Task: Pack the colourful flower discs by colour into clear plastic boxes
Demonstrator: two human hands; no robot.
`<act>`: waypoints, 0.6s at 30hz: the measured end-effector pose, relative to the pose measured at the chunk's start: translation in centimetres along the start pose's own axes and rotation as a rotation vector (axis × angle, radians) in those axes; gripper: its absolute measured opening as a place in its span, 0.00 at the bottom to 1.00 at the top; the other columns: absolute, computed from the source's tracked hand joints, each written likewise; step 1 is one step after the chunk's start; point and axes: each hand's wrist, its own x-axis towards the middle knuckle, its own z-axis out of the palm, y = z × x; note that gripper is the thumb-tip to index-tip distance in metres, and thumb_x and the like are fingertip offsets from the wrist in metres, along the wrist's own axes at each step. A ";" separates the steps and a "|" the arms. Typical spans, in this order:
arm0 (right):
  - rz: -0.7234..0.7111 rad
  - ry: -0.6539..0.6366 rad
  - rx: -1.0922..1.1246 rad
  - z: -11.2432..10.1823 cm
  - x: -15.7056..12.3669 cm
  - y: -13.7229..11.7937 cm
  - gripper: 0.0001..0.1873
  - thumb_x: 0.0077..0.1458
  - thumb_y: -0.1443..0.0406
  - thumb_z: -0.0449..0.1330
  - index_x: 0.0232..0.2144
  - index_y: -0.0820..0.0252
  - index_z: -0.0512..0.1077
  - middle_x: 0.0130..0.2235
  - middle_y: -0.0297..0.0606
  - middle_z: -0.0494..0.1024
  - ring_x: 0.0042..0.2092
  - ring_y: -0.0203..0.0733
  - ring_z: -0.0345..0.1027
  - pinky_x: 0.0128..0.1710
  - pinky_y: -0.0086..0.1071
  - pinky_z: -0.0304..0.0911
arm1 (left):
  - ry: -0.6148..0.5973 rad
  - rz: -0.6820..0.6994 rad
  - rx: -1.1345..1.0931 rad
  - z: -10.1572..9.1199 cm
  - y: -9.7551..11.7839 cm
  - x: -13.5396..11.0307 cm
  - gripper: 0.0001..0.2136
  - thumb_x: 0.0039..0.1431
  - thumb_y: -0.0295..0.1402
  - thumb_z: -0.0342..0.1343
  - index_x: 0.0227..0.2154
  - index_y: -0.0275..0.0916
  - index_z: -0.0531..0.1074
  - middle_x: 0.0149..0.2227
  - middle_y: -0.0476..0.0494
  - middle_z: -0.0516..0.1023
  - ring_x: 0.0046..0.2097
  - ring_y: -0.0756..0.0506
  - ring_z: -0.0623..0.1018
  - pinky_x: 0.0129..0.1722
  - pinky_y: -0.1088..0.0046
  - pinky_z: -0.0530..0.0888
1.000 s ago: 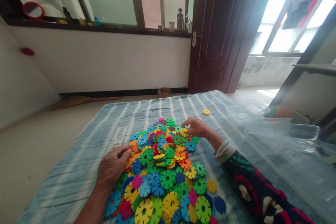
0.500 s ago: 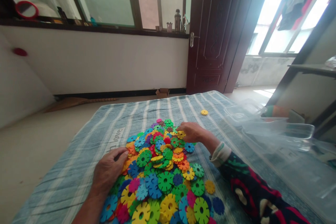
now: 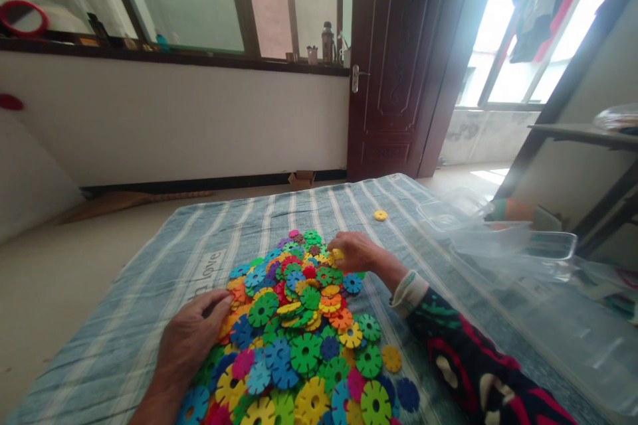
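Observation:
A heap of notched, flower-shaped plastic discs [image 3: 306, 353] in many colours is spread over a striped cloth [image 3: 239, 222]. At the heap's far right side, my right hand [image 3: 356, 251] pinches a yellow disc [image 3: 337, 255], partly covered by the fingers. My left hand [image 3: 192, 332] rests along the left edge with its fingers curled in, the tips beside some orange discs [image 3: 238, 290]. Whatever those fingertips hold, if anything, is hidden. Apart from the heap, a thick yellow disc [image 3: 380, 215] lies farther back on the cloth.
Clear plastic containers [image 3: 543, 246] stand at the right side of the cloth. A dark red door [image 3: 393, 66] and a window ledge [image 3: 199, 61] with small items are beyond. A small cardboard box [image 3: 302, 179] sits on the floor by the wall.
The whole view has shifted slightly left as the camera turned. My right hand's fingers now cover more of the yellow disc. My left hand stays at the heap's left edge.

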 end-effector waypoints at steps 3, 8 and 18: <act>0.084 0.063 0.075 -0.1 -0.2 1.7 0.14 0.47 0.65 0.58 0.38 0.56 0.77 0.38 0.39 0.77 0.39 0.42 0.69 0.35 0.30 0.57 | -0.018 -0.015 0.003 0.1 -0.1 0.0 0.15 0.46 0.46 0.50 0.28 0.45 0.78 0.39 0.47 0.83 0.40 0.39 0.80 0.46 0.65 0.76; 0.059 0.061 0.134 0.1 -0.4 2.7 0.14 0.47 0.67 0.58 0.38 0.56 0.77 0.37 0.36 0.77 0.38 0.38 0.68 0.35 0.27 0.56 | -0.031 -0.043 -0.011 0.1 0.1 -0.1 0.17 0.46 0.47 0.48 0.29 0.44 0.77 0.40 0.45 0.83 0.44 0.38 0.80 0.48 0.63 0.74; -0.068 -0.058 0.001 0.4 0.0 -0.2 0.13 0.48 0.64 0.58 0.37 0.55 0.77 0.39 0.38 0.76 0.38 0.40 0.68 0.29 0.29 0.52 | -0.026 -0.027 -0.018 0.1 0.2 -0.2 0.17 0.44 0.47 0.49 0.28 0.44 0.78 0.39 0.46 0.83 0.43 0.39 0.80 0.46 0.67 0.75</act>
